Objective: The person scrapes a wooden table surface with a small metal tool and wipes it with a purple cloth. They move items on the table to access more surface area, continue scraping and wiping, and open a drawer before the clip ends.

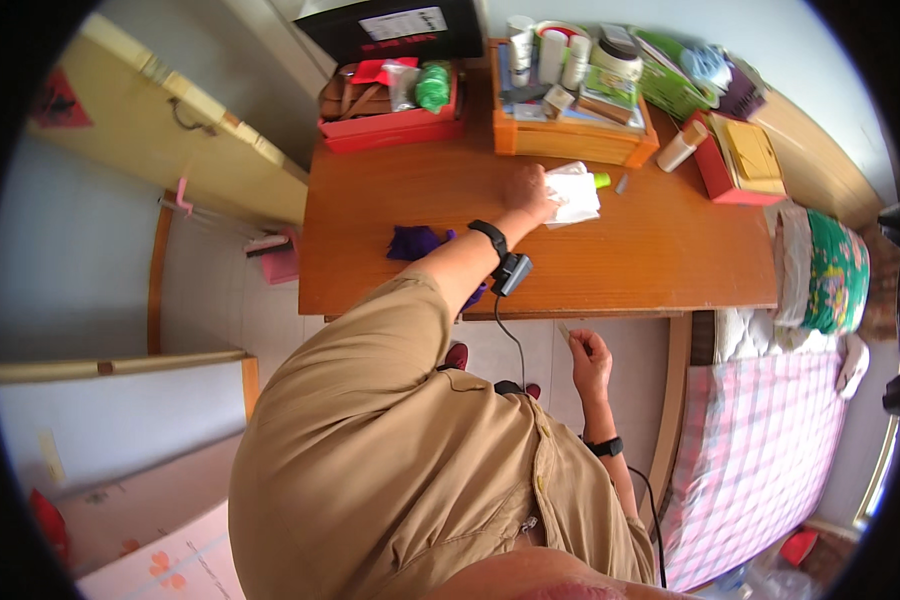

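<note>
My left hand [529, 193] reaches over the wooden desk [660, 255], its fingers closed on the near side of a crumpled white paper or tissue [576, 196]. A bright yellow-green object [602, 180] shows at the paper's right edge, with a small greyish piece [622, 184] lying beside it. Below the desk's front edge, my right hand [591, 361] pinches a small thin pale strip [564, 331] between thumb and finger. Dark purple cloth [414, 242] lies on the desk left of my left forearm; another purple part is half hidden under that arm.
At the back of the desk stand a red box [390, 133] with a brown bag and a wooden tray [570, 142] with bottles. A white bottle [681, 148] and a red box [727, 180] stand farther right. A cable [511, 334] hangs from the left wrist device. A bed [757, 450] is at right.
</note>
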Action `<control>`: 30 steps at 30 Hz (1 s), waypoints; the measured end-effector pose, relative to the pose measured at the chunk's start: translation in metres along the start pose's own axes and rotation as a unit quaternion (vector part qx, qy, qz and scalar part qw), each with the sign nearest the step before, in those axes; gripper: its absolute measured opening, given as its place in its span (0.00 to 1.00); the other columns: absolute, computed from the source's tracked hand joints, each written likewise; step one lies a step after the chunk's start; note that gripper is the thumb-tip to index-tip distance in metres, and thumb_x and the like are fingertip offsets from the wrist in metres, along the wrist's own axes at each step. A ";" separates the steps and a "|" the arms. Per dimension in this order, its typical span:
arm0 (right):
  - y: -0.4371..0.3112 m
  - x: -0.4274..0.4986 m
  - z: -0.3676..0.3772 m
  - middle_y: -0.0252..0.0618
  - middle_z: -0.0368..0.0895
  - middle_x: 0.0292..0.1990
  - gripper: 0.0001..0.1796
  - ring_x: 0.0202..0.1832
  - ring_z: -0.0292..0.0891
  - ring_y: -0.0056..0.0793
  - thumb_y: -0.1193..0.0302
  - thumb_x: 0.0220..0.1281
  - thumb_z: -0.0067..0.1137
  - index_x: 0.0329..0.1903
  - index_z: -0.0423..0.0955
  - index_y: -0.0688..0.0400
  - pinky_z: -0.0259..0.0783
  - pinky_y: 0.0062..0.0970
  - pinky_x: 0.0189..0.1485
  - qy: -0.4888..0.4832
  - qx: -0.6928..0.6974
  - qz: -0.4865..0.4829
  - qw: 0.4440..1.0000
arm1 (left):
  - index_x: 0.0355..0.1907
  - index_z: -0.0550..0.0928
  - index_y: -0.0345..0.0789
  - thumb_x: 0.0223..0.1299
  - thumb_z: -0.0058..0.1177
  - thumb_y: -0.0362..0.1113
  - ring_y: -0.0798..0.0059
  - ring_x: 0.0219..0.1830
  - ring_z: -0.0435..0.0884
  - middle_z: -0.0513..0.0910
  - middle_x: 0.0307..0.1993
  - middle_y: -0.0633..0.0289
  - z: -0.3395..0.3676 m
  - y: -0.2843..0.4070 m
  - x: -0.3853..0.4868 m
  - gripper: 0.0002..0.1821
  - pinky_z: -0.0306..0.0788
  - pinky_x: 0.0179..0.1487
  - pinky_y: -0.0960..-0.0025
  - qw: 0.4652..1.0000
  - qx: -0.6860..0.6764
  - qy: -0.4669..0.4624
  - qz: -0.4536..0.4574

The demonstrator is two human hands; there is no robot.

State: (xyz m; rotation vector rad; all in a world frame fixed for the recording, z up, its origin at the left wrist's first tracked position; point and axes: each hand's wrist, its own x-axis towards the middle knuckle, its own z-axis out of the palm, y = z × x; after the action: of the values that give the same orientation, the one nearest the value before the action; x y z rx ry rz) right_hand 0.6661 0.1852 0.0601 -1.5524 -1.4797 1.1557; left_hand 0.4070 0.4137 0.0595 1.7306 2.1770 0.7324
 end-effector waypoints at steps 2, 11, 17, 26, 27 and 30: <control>0.001 0.000 0.000 0.31 0.80 0.30 0.03 0.32 0.71 0.18 0.78 0.64 0.64 0.40 0.83 0.61 0.71 0.22 0.37 -0.010 0.019 -0.019 1.000 | 0.46 0.75 0.34 0.45 0.75 0.48 0.50 0.53 0.78 0.79 0.48 0.47 0.006 -0.004 -0.002 0.30 0.74 0.56 0.52 0.998 -0.052 0.016 0.010; 0.000 0.002 0.007 0.28 0.80 0.29 0.03 0.32 0.71 0.15 0.78 0.65 0.64 0.40 0.83 0.61 0.71 0.21 0.37 -0.032 0.052 -0.014 0.998 | 0.46 0.82 0.37 0.46 0.74 0.36 0.51 0.51 0.75 0.76 0.45 0.50 0.011 -0.016 -0.021 0.22 0.72 0.54 0.56 0.983 -0.161 0.073 0.038; -0.002 0.002 0.015 0.27 0.79 0.28 0.03 0.31 0.70 0.14 0.77 0.66 0.64 0.40 0.83 0.62 0.71 0.20 0.37 -0.027 0.008 -0.032 0.999 | 0.44 0.82 0.35 0.45 0.76 0.38 0.50 0.46 0.79 0.80 0.41 0.50 -0.019 -0.039 -0.018 0.23 0.74 0.50 0.53 0.984 -0.149 0.086 0.047; -0.001 0.001 0.031 0.28 0.83 0.30 0.04 0.32 0.73 0.15 0.76 0.65 0.65 0.40 0.84 0.62 0.72 0.20 0.37 -0.033 0.020 -0.051 0.998 | 0.44 0.76 0.33 0.54 0.71 0.28 0.75 0.39 0.81 0.83 0.42 0.61 -0.112 -0.066 -0.015 0.19 0.78 0.42 0.67 0.894 -0.446 -0.002 0.044; -0.002 0.000 0.030 0.28 0.83 0.30 0.04 0.32 0.74 0.15 0.76 0.65 0.65 0.40 0.84 0.62 0.72 0.20 0.37 -0.023 -0.009 -0.045 0.999 | 0.45 0.76 0.33 0.54 0.71 0.28 0.74 0.39 0.82 0.84 0.43 0.61 -0.124 -0.073 -0.013 0.20 0.79 0.42 0.68 0.890 -0.456 -0.003 0.029; -0.007 -0.002 0.031 0.27 0.83 0.30 0.04 0.32 0.73 0.14 0.75 0.65 0.65 0.41 0.84 0.62 0.72 0.20 0.37 -0.034 0.007 -0.012 0.999 | 0.50 0.76 0.31 0.53 0.71 0.28 0.73 0.44 0.85 0.85 0.45 0.58 -0.161 -0.092 -0.012 0.23 0.81 0.43 0.67 0.845 -0.533 0.000 -0.043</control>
State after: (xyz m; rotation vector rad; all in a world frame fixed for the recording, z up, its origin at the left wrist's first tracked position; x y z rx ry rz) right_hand 0.6347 0.1806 0.0550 -1.4956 -1.5278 1.2117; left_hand 0.2537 0.3520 0.1435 0.9966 1.3044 1.5088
